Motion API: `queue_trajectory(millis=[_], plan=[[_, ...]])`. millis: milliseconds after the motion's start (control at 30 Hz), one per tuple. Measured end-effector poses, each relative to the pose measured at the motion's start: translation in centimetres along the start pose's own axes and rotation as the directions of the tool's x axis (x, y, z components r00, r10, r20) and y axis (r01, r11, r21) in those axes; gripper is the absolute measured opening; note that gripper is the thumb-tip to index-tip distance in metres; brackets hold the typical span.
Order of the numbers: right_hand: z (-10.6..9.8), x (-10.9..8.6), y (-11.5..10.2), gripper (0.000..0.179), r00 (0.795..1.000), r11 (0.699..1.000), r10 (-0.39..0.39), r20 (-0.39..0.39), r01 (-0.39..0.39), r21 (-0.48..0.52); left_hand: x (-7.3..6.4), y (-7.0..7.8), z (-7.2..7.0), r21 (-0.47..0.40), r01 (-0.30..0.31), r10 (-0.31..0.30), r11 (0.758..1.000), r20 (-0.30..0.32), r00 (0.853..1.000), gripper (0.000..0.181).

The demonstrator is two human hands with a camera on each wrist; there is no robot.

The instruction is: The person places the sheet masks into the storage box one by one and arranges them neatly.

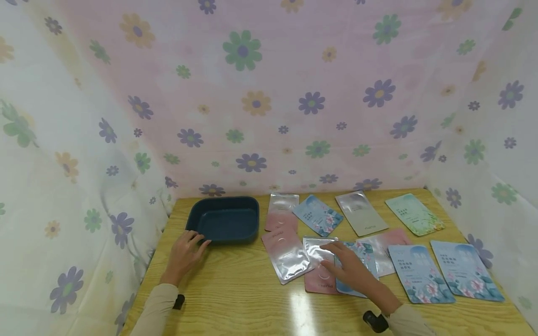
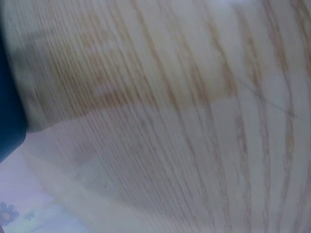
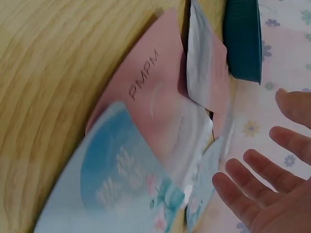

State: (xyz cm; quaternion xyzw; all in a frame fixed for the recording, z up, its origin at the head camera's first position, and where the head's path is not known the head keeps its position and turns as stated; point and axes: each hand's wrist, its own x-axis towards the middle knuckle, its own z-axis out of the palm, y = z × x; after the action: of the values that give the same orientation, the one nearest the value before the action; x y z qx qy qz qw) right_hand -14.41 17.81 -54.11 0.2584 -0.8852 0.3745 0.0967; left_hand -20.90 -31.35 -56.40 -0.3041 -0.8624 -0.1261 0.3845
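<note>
My left hand (image 1: 184, 254) is at the near left corner of a dark blue rectangular basin (image 1: 229, 241), its fingertips right at the rim. In the left wrist view that hand does not show, only part of the basin (image 2: 10, 104). My right hand (image 1: 355, 270) hovers over the flat sachets with its fingers apart and nothing between them. Below it lie a pink and silver sachet (image 1: 320, 281) and a blue floral sachet (image 1: 350, 287), which overlap. The right wrist view shows the right hand (image 3: 272, 189) with fingers spread, beside the pink sachet (image 3: 146, 87) lettered PMPM.
More sachets lie across the wooden table (image 1: 235, 298): pink and silver ones (image 1: 287, 254), a beige one (image 1: 362, 214), a green one (image 1: 414, 214) and blue floral ones (image 1: 420, 273) at the right. A flowered curtain (image 1: 286, 140) encloses the back and sides.
</note>
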Motion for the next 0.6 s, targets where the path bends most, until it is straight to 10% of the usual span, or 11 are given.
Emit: queue_trajectory(millis=[333,600], plan=[[3.8,0.9,-0.7,0.033,0.987,0.974,0.162,-0.004,-0.159,0.16,-0.5,-0.1,-0.1,-0.016,0.019,-0.019,1.0,0.003,1.0,0.024],[6.2,1.4,-1.2,0.038,0.911,0.903,0.409,-0.053,-0.396,0.167,-0.2,0.0,0.0,-0.032,0.015,-0.015,0.999,0.014,1.0,0.024]])
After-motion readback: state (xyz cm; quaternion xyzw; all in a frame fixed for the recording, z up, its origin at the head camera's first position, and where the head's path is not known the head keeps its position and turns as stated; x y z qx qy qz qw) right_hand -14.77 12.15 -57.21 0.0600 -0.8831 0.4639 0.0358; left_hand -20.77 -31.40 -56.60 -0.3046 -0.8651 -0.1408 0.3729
